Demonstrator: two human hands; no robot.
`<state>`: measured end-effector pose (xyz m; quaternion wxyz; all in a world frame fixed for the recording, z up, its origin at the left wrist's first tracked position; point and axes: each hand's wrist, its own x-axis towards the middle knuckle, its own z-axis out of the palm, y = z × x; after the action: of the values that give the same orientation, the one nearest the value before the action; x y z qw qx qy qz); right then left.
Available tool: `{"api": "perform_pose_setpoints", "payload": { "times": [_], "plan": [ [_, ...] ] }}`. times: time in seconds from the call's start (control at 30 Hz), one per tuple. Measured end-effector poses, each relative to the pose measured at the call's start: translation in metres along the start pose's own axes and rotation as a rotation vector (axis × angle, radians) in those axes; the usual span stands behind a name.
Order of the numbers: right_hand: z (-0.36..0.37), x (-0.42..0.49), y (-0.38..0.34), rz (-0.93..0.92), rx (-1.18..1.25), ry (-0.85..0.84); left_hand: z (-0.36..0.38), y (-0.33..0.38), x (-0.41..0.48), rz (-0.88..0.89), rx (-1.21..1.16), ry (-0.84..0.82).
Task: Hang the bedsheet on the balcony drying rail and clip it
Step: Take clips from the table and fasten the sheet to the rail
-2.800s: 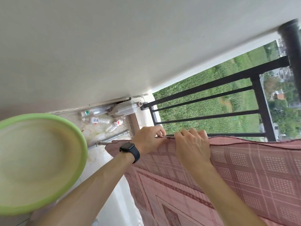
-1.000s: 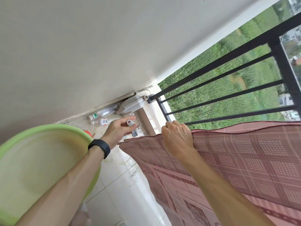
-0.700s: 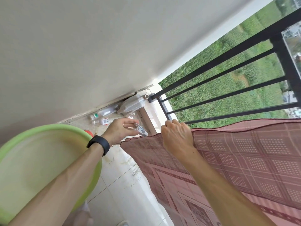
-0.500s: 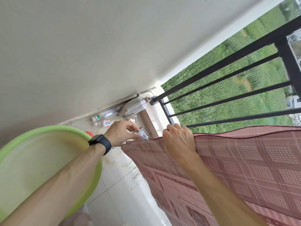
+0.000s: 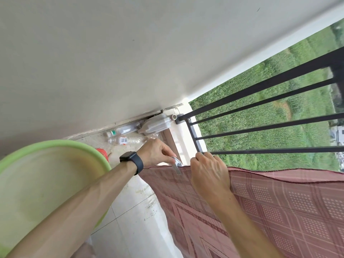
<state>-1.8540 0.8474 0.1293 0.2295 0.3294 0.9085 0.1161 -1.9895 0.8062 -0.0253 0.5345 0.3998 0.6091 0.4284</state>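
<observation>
- Left hand [image 5: 155, 152] pinches a metal clip [image 5: 176, 165] at the top edge of the bedsheet [image 5: 279, 205].
- Right hand [image 5: 208, 174], just beside it, grips that edge, fingers curled over the cloth-hidden rail.
- Bedsheet hangs below both hands; judged soft, light, likely to slip: grasp the doubled edge.

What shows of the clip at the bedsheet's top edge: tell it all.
The clip is small, pale and silvery, metal by its look. The left hand pinches its rounded upper end; a slim straight leg slants down over the front of the reddish checked bedsheet, at its top hem. Its back half is hidden. The right hand grips the hem beside it.
</observation>
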Motion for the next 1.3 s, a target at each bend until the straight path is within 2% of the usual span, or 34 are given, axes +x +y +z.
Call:
{"api": "perform_pose_setpoints", "payload": {
  "times": [0.2, 0.37, 0.47, 0.6, 0.67, 0.83, 0.93, 1.03, 1.2, 1.3],
  "plan": [
    [0.001, 0.001, 0.001, 0.001, -0.006, 0.015, 0.007, -0.001, 0.009, 0.014, 0.031, -0.093],
    [-0.001, 0.002, 0.001, 0.016, -0.018, -0.018, 0.011, -0.002, 0.009, -0.04, 0.118, -0.142],
    [0.002, 0.002, 0.003, -0.002, -0.027, -0.06, 0.018, 0.002, 0.005, -0.047, 0.207, -0.105],
    [0.002, 0.005, 0.001, -0.017, -0.04, -0.108, 0.025, 0.008, -0.018, -0.094, 0.306, 0.044],
    [0.004, 0.004, -0.004, -0.056, -0.009, -0.04, 0.025, 0.013, -0.039, -0.116, 0.401, 0.079],
    [0.006, -0.04, -0.019, -0.105, 0.264, 0.106, 0.019, 0.036, -0.109, -0.058, 0.79, 0.11],
    [0.009, -0.09, -0.025, -0.017, 0.506, 0.183, 0.023, 0.058, -0.15, -0.094, 0.924, 0.117],
    [0.018, -0.152, -0.029, 0.042, 0.662, 0.256, 0.033, 0.084, -0.192, -0.097, 0.96, 0.166],
    [0.012, -0.255, -0.024, 0.162, 0.825, 0.378, 0.067, 0.135, -0.253, 0.016, 1.111, 0.239],
    [0.001, -0.319, -0.013, 0.233, 0.888, 0.568, 0.097, 0.157, -0.282, 0.106, 1.154, 0.213]
  ]
}}
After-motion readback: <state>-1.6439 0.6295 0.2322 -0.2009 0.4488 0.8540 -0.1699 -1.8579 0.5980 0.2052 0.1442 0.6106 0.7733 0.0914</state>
